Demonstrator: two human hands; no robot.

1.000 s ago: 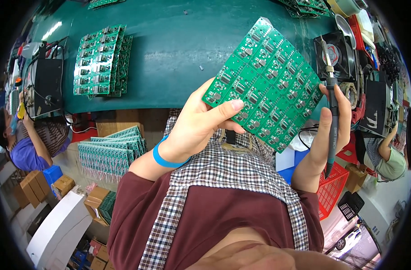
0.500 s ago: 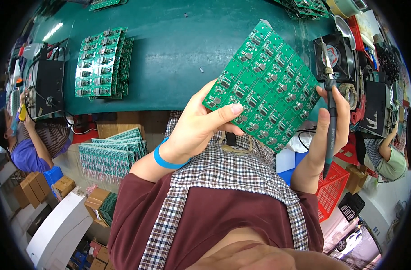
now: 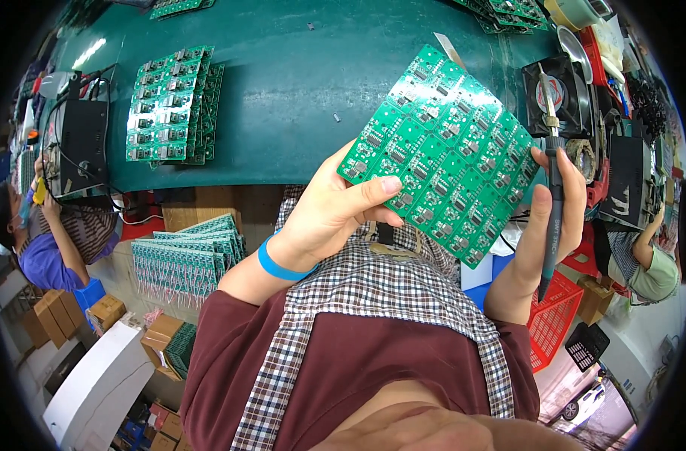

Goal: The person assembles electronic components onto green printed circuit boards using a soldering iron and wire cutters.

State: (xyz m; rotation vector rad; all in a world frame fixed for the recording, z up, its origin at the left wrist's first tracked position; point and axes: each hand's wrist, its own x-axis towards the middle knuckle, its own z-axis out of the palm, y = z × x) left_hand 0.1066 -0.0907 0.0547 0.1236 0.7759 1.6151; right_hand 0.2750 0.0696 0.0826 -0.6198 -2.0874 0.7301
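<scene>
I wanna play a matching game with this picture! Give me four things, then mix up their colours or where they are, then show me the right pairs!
Things:
1. Board
2. Basket
3. Iron
4. Wristband

Colours and places:
A. In the right grip
B. Blue
C. In the left grip
D. Red

Right pairs: 1-C, 2-D, 3-A, 4-B

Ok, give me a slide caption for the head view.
Left hand grips a green circuit board panel while the right hand holds a soldering iron.
</scene>
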